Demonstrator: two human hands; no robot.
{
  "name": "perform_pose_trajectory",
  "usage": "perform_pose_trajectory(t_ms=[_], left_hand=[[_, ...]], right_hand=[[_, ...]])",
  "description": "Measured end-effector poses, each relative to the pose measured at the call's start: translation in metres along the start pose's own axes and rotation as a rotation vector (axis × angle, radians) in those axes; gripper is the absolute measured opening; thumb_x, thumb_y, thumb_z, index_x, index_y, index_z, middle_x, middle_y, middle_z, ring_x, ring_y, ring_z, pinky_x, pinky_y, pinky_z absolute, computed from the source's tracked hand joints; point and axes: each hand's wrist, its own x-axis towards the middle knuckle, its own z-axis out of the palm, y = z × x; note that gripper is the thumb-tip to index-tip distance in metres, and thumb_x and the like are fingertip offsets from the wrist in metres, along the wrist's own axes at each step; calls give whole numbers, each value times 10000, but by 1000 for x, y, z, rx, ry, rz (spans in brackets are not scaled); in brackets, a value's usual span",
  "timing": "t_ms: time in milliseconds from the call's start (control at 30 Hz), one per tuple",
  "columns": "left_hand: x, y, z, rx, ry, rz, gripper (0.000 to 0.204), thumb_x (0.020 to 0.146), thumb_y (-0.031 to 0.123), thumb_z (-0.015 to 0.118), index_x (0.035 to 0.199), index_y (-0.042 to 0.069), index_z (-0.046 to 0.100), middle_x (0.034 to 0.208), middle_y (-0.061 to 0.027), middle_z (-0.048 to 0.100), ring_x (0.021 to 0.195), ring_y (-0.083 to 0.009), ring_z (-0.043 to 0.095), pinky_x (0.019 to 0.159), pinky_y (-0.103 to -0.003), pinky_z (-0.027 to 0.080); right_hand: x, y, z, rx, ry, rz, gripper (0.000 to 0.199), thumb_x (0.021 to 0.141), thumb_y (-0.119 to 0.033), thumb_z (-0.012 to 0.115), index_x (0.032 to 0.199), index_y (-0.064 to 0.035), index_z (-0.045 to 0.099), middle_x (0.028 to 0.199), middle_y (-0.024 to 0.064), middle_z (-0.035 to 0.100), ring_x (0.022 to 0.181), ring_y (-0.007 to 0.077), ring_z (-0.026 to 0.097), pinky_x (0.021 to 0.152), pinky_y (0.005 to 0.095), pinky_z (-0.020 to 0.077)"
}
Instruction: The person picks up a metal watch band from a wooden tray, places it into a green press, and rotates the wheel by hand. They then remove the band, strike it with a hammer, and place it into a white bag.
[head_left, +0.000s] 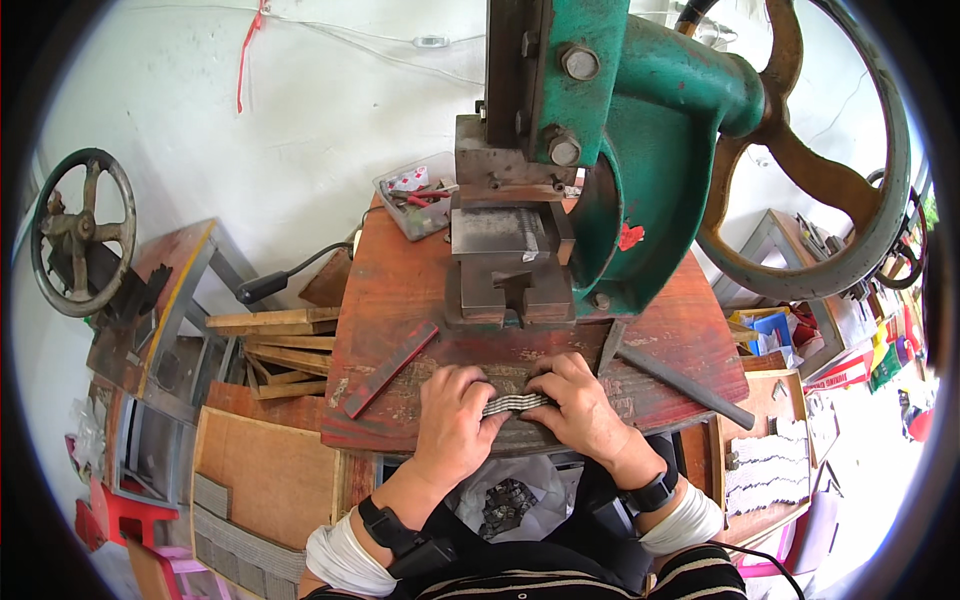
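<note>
A short stack of thin, slightly wavy metal strips (514,403) is held level over the near edge of the wooden tabletop (375,270). My left hand (452,420) pinches its left end. My right hand (578,405) is closed on the other end, and the fingertips hide both ends. Just beyond my hands stands a green hand press (650,190) with a steel die block (515,290) at its base. A worn red bar (392,370) lies left of my left hand. To the right of my right hand rests a hammer (685,387), its dark handle pointing toward the right edge.
A plastic bin of tools (420,225) sits behind the table's left side. Below my hands, a clear bag (545,490) holds dark metal pieces. Wooden trays with metal strips stand at left (265,440) and right (735,480). The press's large handwheel (870,265) overhangs the right.
</note>
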Motion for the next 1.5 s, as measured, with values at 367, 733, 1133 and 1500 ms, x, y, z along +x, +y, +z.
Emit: perform_pose_trajectory(t_ms=[367,733,1133,1500], left_hand=[[20,21,-32,-1242,-300,-714,226,810,-5,721,1000,-16,599,907,-73,671,724,-127,652,662,-246,548],[22,31,-33,-1388,-240,-729,268,813,-20,716,1049,-36,590,933,-94,675,768,-134,660,701,-255,560],[23,32,-34,-1388,-239,-740,244,918,140,644,1075,-39,596,892,-100,682,740,-157,675,650,-240,534],[14,37,-28,-1347,-190,-768,165,927,95,598,1051,-15,595,895,-94,682,743,-145,671,642,-236,528]], right_hand=[[2,-43,-47,865,-65,545,346,766,-5,758,1077,43,615,843,25,657,721,54,592,643,198,484],[-4,-50,-58,825,-57,651,290,785,-87,755,1014,45,635,683,23,632,601,48,571,536,195,437],[-4,-52,-61,894,-44,659,292,765,-44,762,997,47,610,726,61,653,582,90,607,517,198,480],[-13,-49,-50,917,-19,630,278,791,-65,749,1022,29,628,773,24,656,658,45,571,565,191,442]])
